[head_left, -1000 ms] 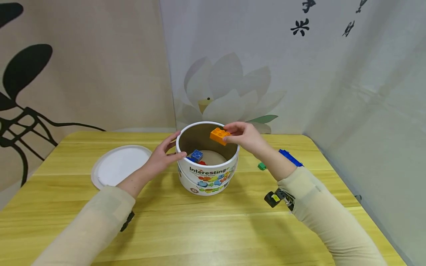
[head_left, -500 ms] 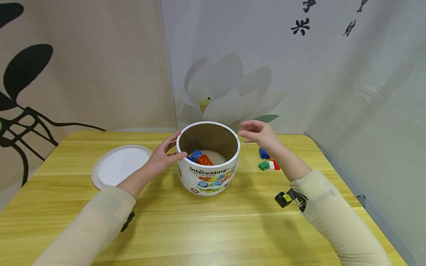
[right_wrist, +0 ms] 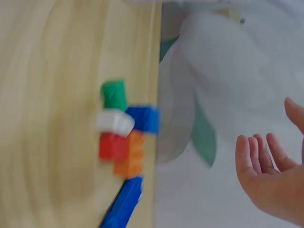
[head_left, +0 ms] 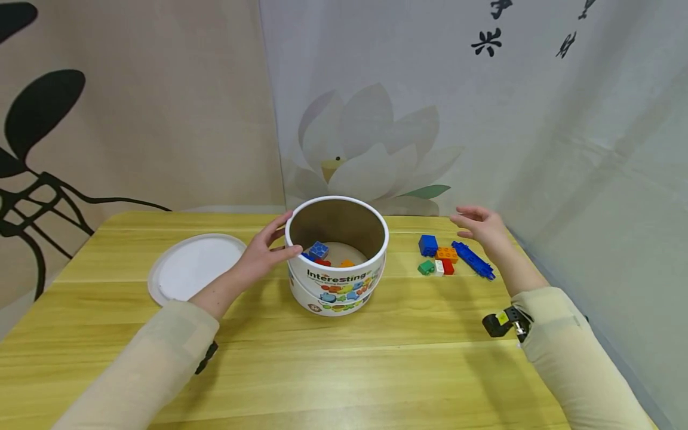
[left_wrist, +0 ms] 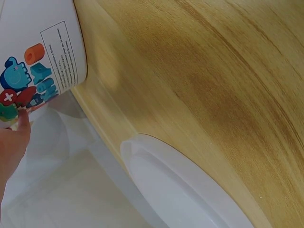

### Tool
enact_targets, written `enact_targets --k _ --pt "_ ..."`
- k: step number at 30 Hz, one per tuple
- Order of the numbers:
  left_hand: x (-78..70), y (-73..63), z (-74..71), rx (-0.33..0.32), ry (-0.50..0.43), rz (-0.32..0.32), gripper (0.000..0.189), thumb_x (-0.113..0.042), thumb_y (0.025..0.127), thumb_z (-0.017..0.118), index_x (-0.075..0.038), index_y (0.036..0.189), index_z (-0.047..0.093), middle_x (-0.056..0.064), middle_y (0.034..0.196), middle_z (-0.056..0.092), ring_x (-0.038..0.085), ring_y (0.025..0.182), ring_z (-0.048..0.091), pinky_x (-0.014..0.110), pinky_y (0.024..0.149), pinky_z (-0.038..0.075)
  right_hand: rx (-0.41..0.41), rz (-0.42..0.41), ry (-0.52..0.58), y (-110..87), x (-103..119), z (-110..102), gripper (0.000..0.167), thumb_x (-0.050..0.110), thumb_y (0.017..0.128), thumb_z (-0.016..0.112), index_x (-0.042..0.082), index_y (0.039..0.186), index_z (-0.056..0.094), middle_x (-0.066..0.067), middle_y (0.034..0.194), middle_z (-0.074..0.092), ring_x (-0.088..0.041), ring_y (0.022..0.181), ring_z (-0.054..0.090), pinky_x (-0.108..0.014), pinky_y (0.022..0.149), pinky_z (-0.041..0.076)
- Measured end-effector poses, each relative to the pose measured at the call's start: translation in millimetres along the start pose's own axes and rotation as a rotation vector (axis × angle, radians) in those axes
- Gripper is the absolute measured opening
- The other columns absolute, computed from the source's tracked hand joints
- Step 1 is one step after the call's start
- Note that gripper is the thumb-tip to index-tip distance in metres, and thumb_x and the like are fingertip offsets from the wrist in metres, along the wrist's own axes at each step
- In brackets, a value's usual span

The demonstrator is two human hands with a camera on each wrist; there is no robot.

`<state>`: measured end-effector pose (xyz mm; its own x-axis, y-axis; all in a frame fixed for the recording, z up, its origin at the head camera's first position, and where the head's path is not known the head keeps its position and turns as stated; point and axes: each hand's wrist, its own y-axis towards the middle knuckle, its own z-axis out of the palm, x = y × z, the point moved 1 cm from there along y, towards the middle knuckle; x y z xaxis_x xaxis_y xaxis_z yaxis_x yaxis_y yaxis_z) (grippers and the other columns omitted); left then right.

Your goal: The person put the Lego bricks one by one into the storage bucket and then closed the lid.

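Note:
My left hand (head_left: 263, 246) holds the left side of a white round bucket (head_left: 335, 276), thumb and index tips at its rim. Inside lie a light blue brick (head_left: 319, 250), a red piece (head_left: 323, 262) and an orange one (head_left: 346, 263). My right hand (head_left: 484, 226) is off to the right in the air, fingers loosely bent, holding nothing. It hangs near a group of toy bricks: blue (head_left: 427, 245), orange (head_left: 447, 254), green (head_left: 426, 267), white (head_left: 439, 267) and red (head_left: 448, 267). A long blue piece (head_left: 473, 260) lies beside them, just below the hand in the head view.
A round white lid (head_left: 196, 266) lies on the wooden table (head_left: 333, 370) left of the bucket, under the left forearm in the head view. Behind the table's far edge hangs a printed curtain (head_left: 376, 107). The right wall (head_left: 613, 179) runs close along the table's right side.
My right hand has let the orange brick drop into the bucket. It has then moved right, uncovering the bricks on the table. The left hand has stayed on the bucket.

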<state>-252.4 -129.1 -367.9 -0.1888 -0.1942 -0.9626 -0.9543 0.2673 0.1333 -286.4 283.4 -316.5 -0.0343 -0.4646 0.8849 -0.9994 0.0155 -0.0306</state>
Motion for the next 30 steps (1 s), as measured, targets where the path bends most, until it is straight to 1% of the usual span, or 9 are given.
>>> enact_targets --k 4,8,10,12,14,16,18,22,30 --pt "-0.3 -0.5 -0.4 0.0 0.001 -0.007 0.073 -0.011 0.088 0.062 -0.01 0.149 0.022 0.013 0.155 0.021 0.035 0.14 0.026 0.05 0.109 0.034 -0.039 0.05 -0.021 3.1 -21.9 -11.2 0.064 0.037 0.093 0.055 -0.003 0.139 0.036 0.008 0.105 0.047 0.004 0.084 0.05 -0.009 0.075 0.051" --pt "-0.8 -1.0 -0.8 0.0 0.001 -0.007 0.073 -0.011 0.088 0.062 -0.011 0.149 0.022 0.013 0.155 0.021 0.036 0.14 0.026 0.05 0.109 0.034 -0.071 0.105 -0.024 6.1 -42.0 -19.1 0.065 0.037 0.093 0.054 -0.002 0.141 0.034 0.004 0.11 0.049 0.002 0.086 0.051 -0.013 0.078 0.052" --pt "-0.7 -1.0 -1.0 -0.001 -0.001 -0.002 0.073 -0.01 0.088 0.062 -0.01 0.149 0.022 0.014 0.155 0.021 0.036 0.14 0.026 0.05 0.109 0.034 -0.078 0.138 -0.031 7.0 -51.0 -22.2 0.068 0.04 0.092 0.053 -0.001 0.142 0.033 -0.006 0.122 0.049 -0.008 0.097 0.055 -0.021 0.088 0.052" --pt "-0.3 -0.8 -1.1 0.0 -0.005 0.003 0.073 -0.01 0.088 0.062 -0.01 0.149 0.022 0.014 0.155 0.022 0.036 0.14 0.027 0.05 0.109 0.034 -0.069 0.174 -0.035 7.4 -59.7 -25.6 0.072 0.043 0.092 0.052 -0.002 0.144 0.029 -0.018 0.137 0.041 -0.024 0.114 0.051 -0.033 0.099 0.048" --pt "0.5 -0.2 -1.2 -0.001 -0.011 0.005 0.072 -0.009 0.088 0.061 -0.01 0.149 0.022 0.014 0.154 0.022 0.035 0.14 0.027 0.05 0.108 0.034 -0.054 0.207 -0.04 7.6 -68.7 -28.9 0.077 0.047 0.091 0.051 -0.002 0.145 0.025 -0.026 0.147 0.027 -0.038 0.129 0.038 -0.043 0.107 0.04" --pt "1.2 0.1 -1.1 0.0 -0.013 0.006 0.072 -0.009 0.088 0.062 -0.01 0.149 0.023 0.014 0.154 0.022 0.035 0.14 0.027 0.05 0.108 0.035 -0.041 0.235 -0.045 7.6 -77.8 -31.6 0.08 0.047 0.092 0.05 -0.003 0.147 0.021 -0.028 0.151 0.018 -0.043 0.136 0.025 -0.05 0.11 0.033" --pt "1.8 0.2 -0.9 0.002 -0.015 0.005 0.072 -0.01 0.088 0.062 -0.01 0.149 0.023 0.014 0.154 0.022 0.035 0.14 0.027 0.05 0.108 0.035 -0.037 0.254 -0.061 7.6 -86.8 -33.0 0.081 0.047 0.092 0.05 -0.003 0.147 0.018 -0.028 0.152 0.014 -0.045 0.138 0.021 -0.053 0.11 0.031" --pt "2.1 0.4 -0.6 0.0 -0.015 0.001 0.072 -0.01 0.088 0.062 -0.011 0.149 0.023 0.013 0.154 0.022 0.035 0.14 0.027 0.05 0.108 0.035 -0.034 0.293 -0.108 8.0 -104.4 -34.0 0.081 0.046 0.092 0.05 -0.002 0.148 0.015 -0.03 0.152 0.012 -0.046 0.136 0.023 -0.055 0.109 0.03" --pt "0.5 0.1 -1.2 -0.002 -0.016 -0.003 0.072 -0.01 0.088 0.061 -0.011 0.149 0.023 0.012 0.154 0.022 0.034 0.14 0.026 0.05 0.108 0.035 -0.012 0.332 -0.213 15.0 -127.4 -30.0 0.081 0.041 0.091 0.054 -0.006 0.146 0.018 -0.035 0.147 0.019 -0.047 0.134 0.025 -0.054 0.111 0.027"
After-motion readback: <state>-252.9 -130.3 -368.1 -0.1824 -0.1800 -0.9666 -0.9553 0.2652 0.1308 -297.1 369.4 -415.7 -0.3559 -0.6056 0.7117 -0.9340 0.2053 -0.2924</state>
